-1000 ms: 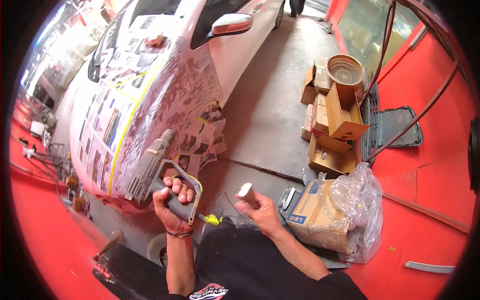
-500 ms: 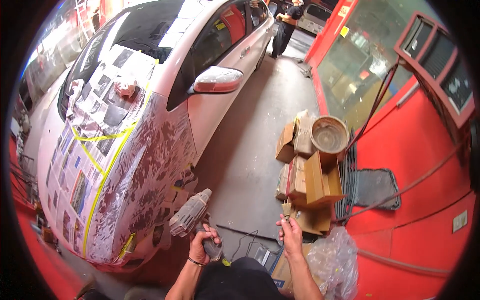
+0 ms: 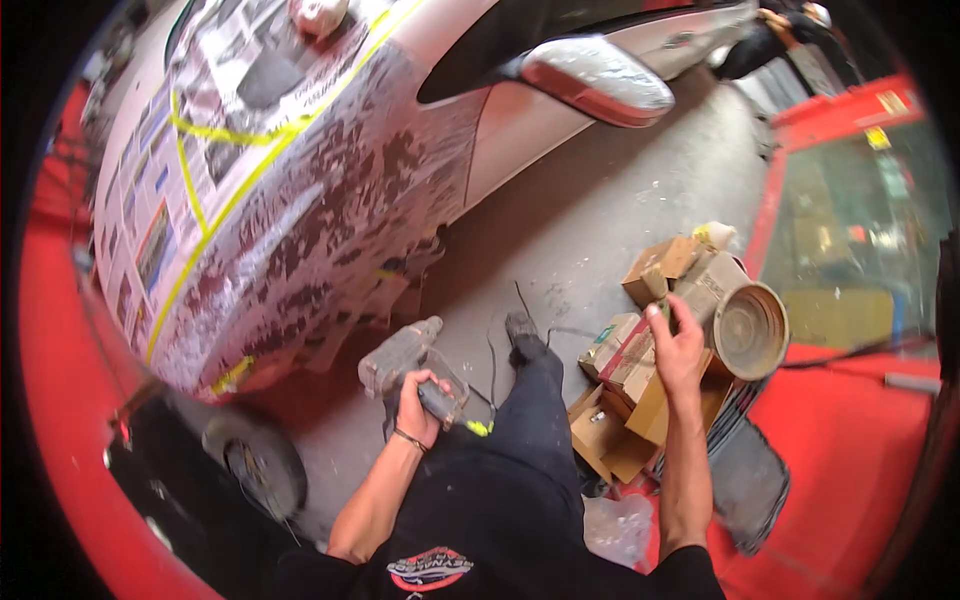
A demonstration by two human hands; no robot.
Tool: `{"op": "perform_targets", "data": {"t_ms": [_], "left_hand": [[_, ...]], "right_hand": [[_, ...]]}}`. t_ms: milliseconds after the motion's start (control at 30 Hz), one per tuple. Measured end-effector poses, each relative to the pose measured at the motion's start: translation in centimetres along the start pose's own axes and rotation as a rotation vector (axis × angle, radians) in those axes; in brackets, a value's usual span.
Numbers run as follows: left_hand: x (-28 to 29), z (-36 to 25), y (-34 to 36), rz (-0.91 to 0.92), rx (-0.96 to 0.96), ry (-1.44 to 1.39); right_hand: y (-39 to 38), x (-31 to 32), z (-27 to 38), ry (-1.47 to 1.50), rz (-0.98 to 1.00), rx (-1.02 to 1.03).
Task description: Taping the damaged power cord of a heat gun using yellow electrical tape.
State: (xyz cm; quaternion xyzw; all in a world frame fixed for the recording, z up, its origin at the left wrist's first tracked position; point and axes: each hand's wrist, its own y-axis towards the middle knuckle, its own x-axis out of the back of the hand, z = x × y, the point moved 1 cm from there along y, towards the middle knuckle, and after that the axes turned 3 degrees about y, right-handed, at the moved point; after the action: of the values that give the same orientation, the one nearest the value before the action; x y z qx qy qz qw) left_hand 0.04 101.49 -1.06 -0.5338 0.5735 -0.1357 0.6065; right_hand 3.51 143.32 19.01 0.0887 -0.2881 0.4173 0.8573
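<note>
My left hand [image 3: 418, 405] is wrapped round the dark handle of a dusty grey heat gun [image 3: 392, 358], its nozzle tilted up and to the right. A bit of bright yellow tape marks its cord [image 3: 479, 428] below the grip. My right hand [image 3: 680, 345] is raised over the cardboard boxes [image 3: 630, 370], fingers pinched on a beige power plug [image 3: 656, 284] that points upward. To the left stands a white car [image 3: 540, 145] with a patchy, sanded fender [image 3: 330, 190]. Newspaper [image 3: 140, 230] and yellow tape cover its hood.
A round basin [image 3: 750, 330] leans on the boxes. Clear plastic [image 3: 615, 525] and a dark panel [image 3: 735, 480] lie by the red wall. A wheel [image 3: 255, 465] is at lower left. The side mirror [image 3: 600, 80] juts out. Another person [image 3: 790, 45] stands at far right.
My view has turned and moved right, so the car sits higher and tilted. My right hand has risen with the plug. One leg now shows stepped forward, and the left hand keeps the heat gun.
</note>
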Motion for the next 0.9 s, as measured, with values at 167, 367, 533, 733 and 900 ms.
{"op": "perform_targets", "data": {"t_ms": [167,367,533,733,900], "left_hand": [[-1.1,4.0,4.7,-0.397,-0.038,0.203],[0.9,10.8,13.6,-0.624,-0.206,0.69],[-0.7,14.1,20.3,-0.562,-0.258,0.403],[7.6,15.8,32.6,-0.408,-0.29,0.191],[13.6,15.7,42.3,-0.307,-0.196,0.031]], "right_hand": [[16.1,-0.7,-3.0,-0.124,0.267,0.171],[30.5,0.2,-6.0,-0.531,0.49,0.212],[34.1,-2.9,-11.5,-0.858,0.62,0.468],[31.2,-19.8,-26.4,-0.816,0.871,0.437],[29.1,-32.7,-40.5,-0.925,0.989,0.463]]}}
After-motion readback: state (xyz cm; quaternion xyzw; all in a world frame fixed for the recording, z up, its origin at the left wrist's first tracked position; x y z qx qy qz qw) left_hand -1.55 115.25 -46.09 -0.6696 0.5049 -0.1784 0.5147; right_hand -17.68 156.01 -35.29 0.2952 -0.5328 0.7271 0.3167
